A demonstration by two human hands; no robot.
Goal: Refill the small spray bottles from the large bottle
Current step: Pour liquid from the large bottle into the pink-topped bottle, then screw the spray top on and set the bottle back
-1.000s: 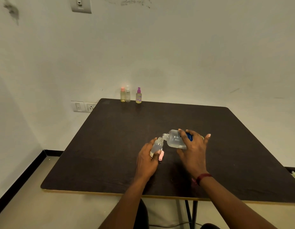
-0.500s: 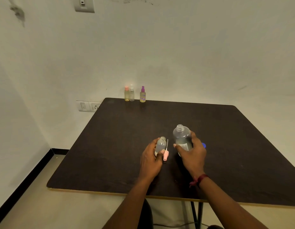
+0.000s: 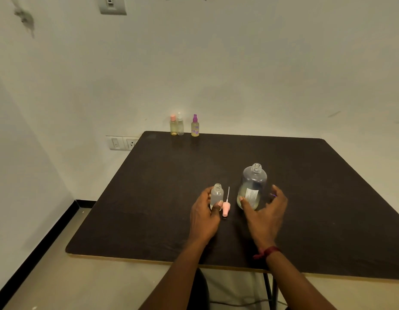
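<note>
Dark table [image 3: 328, 198], large bottle [image 3: 253, 186], small bottle [image 3: 217, 194], pink sprayer [image 3: 225, 208]

Dark table [image 3: 328, 198] against wall [image 3: 261, 63]; socket plate [image 3: 123, 143] left of it; switch box [image 3: 112, 5] high up.

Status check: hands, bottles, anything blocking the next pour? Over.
Left hand grips uncapped small spray bottle. Right hand spread beside large bottle, upright, uncapped. Pink spray cap lies between the bottles.
</note>
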